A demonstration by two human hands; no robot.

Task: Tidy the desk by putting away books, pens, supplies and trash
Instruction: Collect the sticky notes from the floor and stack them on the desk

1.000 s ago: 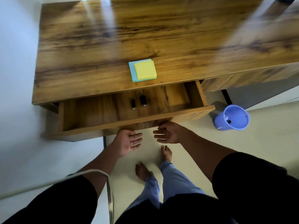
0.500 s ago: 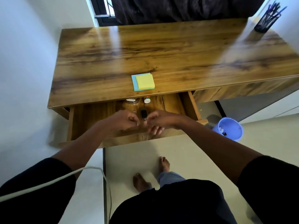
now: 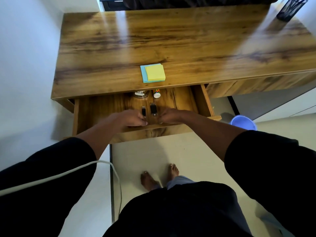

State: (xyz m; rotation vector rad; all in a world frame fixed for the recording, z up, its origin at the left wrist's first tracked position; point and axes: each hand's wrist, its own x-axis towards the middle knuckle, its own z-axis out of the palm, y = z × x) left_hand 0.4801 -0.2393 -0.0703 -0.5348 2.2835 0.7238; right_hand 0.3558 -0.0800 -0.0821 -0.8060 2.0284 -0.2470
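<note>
The drawer (image 3: 204,101) was seen pulled out from under the near edge of the desk (image 3: 171,40). Inside it two small black clips (image 3: 153,109) were laid side by side near the middle, with a glass jar (image 3: 140,95) and a white-capped bottle (image 3: 156,93) farther back, partly hidden by the desk edge. The left hand (image 3: 131,118) and the right hand (image 3: 168,115) were held over the near part of the drawer, fingers curled downward just beside the clips; whether anything was pinched could not be told. A yellow pad was stacked on a blue pad of sticky notes (image 3: 153,73) on the desk near its front edge. A mesh pen holder (image 3: 290,7) stood at the far right, and a blue bin (image 3: 242,123) on the floor at the right
</note>
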